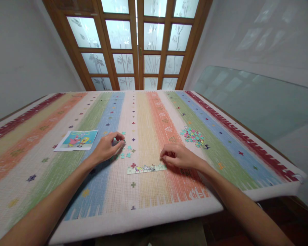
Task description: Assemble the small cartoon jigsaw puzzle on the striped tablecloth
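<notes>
Joined puzzle strip (145, 168) lies flat on the cloth-covered worktop (149, 193), long axis approx. L–R across the person's front. R hand (181, 156) is nearer, right by the strip's R end; from that grip the strip runs L & slightly toward the body. Fingers there are curled w/ tips drawn in near the thumb; can't tell if they touch the strip or pinch a pc. L hand (108, 147) is beyond & L of the strip's L end, so from its grip the strip lies R & closer to the body. Thumb & index tips are near each other; can't tell if a pc's btwn them. Loose pcs (128, 155) sit just beside the L hand; pile of pcs (194, 137) is beyond the R hand; printed pic (79, 140) lies L.
</notes>
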`<state>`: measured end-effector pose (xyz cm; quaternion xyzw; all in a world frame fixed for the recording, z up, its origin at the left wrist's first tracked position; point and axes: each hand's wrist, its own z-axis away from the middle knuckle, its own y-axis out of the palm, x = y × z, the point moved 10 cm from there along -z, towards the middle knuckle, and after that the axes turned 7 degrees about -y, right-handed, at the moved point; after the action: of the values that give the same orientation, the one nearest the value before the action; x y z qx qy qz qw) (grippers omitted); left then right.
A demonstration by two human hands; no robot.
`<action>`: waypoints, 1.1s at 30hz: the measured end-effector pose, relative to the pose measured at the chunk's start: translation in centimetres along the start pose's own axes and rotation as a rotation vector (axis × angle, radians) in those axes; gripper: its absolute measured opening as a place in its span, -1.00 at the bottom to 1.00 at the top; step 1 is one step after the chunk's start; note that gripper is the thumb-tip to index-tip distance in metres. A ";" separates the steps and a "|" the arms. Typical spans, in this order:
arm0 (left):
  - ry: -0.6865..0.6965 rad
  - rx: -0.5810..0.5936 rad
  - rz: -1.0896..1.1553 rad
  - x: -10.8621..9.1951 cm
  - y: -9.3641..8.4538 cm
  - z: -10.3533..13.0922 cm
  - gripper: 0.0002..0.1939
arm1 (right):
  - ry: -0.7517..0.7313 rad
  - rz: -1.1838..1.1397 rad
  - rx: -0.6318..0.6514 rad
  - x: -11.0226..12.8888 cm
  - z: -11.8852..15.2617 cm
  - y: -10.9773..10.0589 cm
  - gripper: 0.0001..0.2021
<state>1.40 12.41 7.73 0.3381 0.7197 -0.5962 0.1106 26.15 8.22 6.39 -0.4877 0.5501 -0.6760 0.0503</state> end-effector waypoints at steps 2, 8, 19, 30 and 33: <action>0.025 0.049 0.048 -0.8 0.1 0.2 -0.70 | 0.001 0.006 0.011 0.0 0.0 0.1 -0.86; 0.069 0.210 0.122 -2.7 0.9 1.2 -0.72 | -0.013 0.003 0.018 0.0 0.0 0.3 -0.83; -0.191 0.373 0.532 -1.7 3.0 2.2 -0.72 | -0.069 0.005 -0.013 0.0 0.1 0.5 -0.80; -0.255 0.508 0.515 -2.0 3.7 3.2 -0.80 | -0.071 0.012 -0.002 -0.3 0.1 0.8 -0.80; -0.239 0.522 0.467 -2.2 3.9 3.4 -0.77 | -0.065 0.007 0.005 -0.2 0.1 0.9 -0.81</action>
<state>4.64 8.69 5.01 0.4380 0.4289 -0.7536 0.2372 25.96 7.92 5.57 -0.5073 0.5481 -0.6611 0.0718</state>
